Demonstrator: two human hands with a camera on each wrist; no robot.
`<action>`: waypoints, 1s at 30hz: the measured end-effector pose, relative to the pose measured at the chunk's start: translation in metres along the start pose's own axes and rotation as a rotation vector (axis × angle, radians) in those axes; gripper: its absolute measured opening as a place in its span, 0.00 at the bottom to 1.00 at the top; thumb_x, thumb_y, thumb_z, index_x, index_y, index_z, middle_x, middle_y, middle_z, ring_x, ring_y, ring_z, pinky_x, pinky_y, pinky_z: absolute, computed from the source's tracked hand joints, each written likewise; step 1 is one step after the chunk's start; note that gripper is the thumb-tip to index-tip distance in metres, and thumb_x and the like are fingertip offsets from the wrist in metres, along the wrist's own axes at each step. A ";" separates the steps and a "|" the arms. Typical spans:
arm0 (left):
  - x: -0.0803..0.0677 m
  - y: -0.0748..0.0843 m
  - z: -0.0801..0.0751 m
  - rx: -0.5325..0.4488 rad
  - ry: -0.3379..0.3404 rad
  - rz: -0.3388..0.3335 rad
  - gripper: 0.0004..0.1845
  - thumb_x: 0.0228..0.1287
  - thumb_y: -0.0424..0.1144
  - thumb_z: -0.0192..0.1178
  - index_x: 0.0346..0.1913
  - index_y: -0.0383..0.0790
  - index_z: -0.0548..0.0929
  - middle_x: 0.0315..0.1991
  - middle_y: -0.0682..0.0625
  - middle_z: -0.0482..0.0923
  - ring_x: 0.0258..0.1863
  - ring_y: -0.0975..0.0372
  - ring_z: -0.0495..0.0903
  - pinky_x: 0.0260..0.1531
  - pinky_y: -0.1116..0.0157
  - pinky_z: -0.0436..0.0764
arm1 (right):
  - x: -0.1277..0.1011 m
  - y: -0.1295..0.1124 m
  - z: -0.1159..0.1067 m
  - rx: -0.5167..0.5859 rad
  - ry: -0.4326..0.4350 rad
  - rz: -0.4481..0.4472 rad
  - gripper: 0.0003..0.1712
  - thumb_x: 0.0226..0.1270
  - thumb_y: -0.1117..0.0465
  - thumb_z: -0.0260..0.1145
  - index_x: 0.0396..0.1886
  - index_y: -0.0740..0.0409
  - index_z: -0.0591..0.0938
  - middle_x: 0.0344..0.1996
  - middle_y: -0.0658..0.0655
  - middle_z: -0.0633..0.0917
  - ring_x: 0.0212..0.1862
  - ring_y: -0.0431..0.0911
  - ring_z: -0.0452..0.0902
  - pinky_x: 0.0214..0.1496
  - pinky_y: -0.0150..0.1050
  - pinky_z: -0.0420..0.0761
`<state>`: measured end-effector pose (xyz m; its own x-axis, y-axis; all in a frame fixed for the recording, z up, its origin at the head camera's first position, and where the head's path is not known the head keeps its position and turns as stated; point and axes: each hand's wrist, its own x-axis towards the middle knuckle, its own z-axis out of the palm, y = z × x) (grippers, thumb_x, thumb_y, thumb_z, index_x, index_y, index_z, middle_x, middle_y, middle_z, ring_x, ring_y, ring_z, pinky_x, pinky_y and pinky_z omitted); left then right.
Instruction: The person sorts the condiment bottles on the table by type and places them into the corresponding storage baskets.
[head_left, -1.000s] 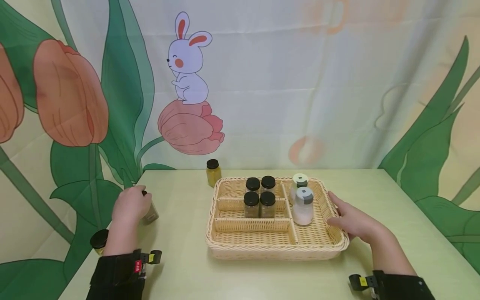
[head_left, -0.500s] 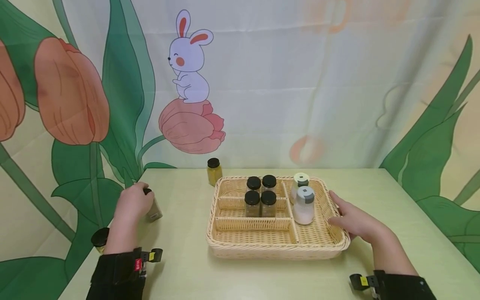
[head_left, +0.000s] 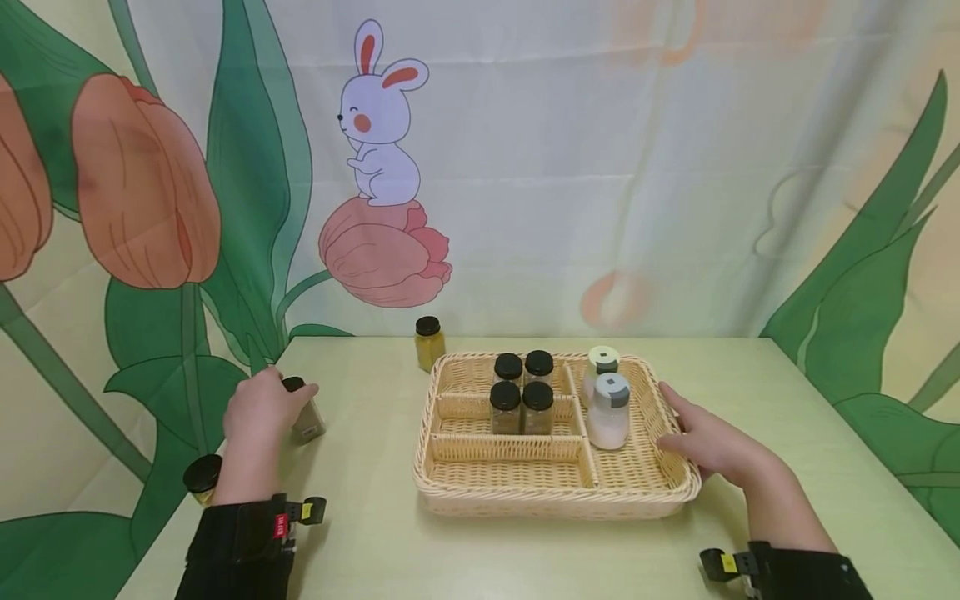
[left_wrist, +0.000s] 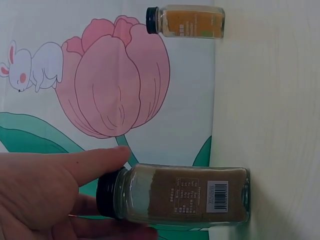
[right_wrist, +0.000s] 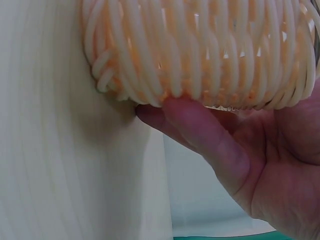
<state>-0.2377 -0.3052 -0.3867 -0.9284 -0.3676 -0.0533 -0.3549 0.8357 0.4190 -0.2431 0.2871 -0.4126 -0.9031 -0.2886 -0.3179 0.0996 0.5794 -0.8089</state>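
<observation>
Grasp stage: my left hand [head_left: 258, 410] curls round the brown spice jar [head_left: 306, 414] at lower left, my right hand [head_left: 708, 446] steadies the wicker basket [head_left: 555, 492] with relaxed fingers; lifting it upright probably follows.

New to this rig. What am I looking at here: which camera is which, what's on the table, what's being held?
No robot here: a person works with two bare hands and wears three cameras. The wide picture comes from the head camera, looking forward and down. The other two come from cameras strapped on the wrists, so they look sideways and very close.

On the green table sits a wicker basket with dividers. It holds four black-lidded jars in one compartment and two white shakers in the one to their right. A yellow spice jar stands behind the basket, and another black-lidded jar stands by the left forearm.

The left hand grips a brown spice jar near its black lid. The right hand rests against the basket's right rim, fingers fairly straight.
</observation>
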 end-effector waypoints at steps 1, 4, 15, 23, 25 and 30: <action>0.000 0.000 0.000 -0.002 0.003 -0.001 0.44 0.69 0.59 0.61 0.69 0.22 0.66 0.60 0.20 0.70 0.52 0.31 0.75 0.39 0.40 0.80 | 0.000 0.000 0.000 0.001 0.000 0.001 0.54 0.73 0.65 0.59 0.83 0.52 0.32 0.71 0.85 0.53 0.31 0.55 0.84 0.27 0.54 0.85; -0.001 -0.001 0.000 -0.007 0.013 0.001 0.42 0.68 0.57 0.63 0.66 0.22 0.68 0.56 0.21 0.73 0.49 0.33 0.76 0.37 0.42 0.81 | 0.001 0.000 0.000 0.002 -0.004 0.003 0.55 0.73 0.65 0.59 0.83 0.52 0.31 0.71 0.85 0.53 0.32 0.55 0.84 0.27 0.54 0.85; -0.002 0.004 -0.002 -0.055 0.065 0.067 0.32 0.69 0.46 0.64 0.65 0.24 0.74 0.56 0.23 0.74 0.51 0.33 0.76 0.44 0.41 0.80 | 0.000 0.000 0.000 -0.002 -0.004 0.005 0.55 0.73 0.64 0.60 0.83 0.52 0.31 0.71 0.85 0.53 0.32 0.54 0.84 0.28 0.54 0.84; -0.002 0.012 -0.002 -0.139 0.149 0.084 0.32 0.66 0.47 0.65 0.62 0.24 0.74 0.55 0.26 0.77 0.51 0.35 0.77 0.47 0.42 0.81 | 0.001 0.001 -0.001 -0.007 -0.002 0.004 0.55 0.73 0.63 0.60 0.83 0.52 0.31 0.71 0.85 0.52 0.32 0.54 0.84 0.28 0.54 0.84; -0.003 0.015 -0.003 -0.158 0.164 0.093 0.32 0.67 0.48 0.65 0.63 0.25 0.74 0.56 0.26 0.77 0.52 0.36 0.77 0.48 0.42 0.81 | 0.001 0.001 -0.001 -0.003 -0.004 0.001 0.55 0.73 0.63 0.60 0.83 0.52 0.31 0.72 0.85 0.51 0.32 0.54 0.84 0.28 0.54 0.84; -0.007 0.021 -0.008 -0.188 0.174 0.117 0.32 0.68 0.48 0.63 0.66 0.28 0.74 0.59 0.28 0.75 0.55 0.36 0.75 0.51 0.41 0.80 | 0.000 0.001 -0.001 0.014 -0.009 0.000 0.55 0.73 0.64 0.60 0.83 0.52 0.31 0.71 0.85 0.52 0.33 0.55 0.84 0.28 0.54 0.85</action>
<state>-0.2373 -0.2880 -0.3706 -0.9236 -0.3507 0.1550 -0.2044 0.7923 0.5748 -0.2433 0.2880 -0.4128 -0.8992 -0.2956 -0.3227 0.1055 0.5692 -0.8154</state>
